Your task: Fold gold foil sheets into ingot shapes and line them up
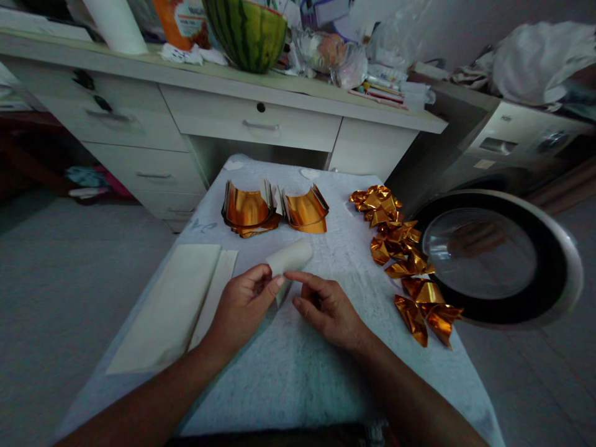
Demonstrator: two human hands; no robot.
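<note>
A piece of white paper, curved into a roll, stands out past my fingertips near the middle of the table. My left hand pinches its near end between thumb and fingers. My right hand is just to the right, its index fingertip at the paper's edge and its thumb apart from that finger. Flat white sheets lie left of my left hand, with a narrower strip beside them. Beyond the roll are two stacks of curved copper-coloured foil, the left stack and the right stack.
Several crumpled copper foil pieces run down the right side of the cloth-covered table. Behind stands a white counter with a cut watermelon and clutter. At the right, a washing machine's round door hangs open beside the table.
</note>
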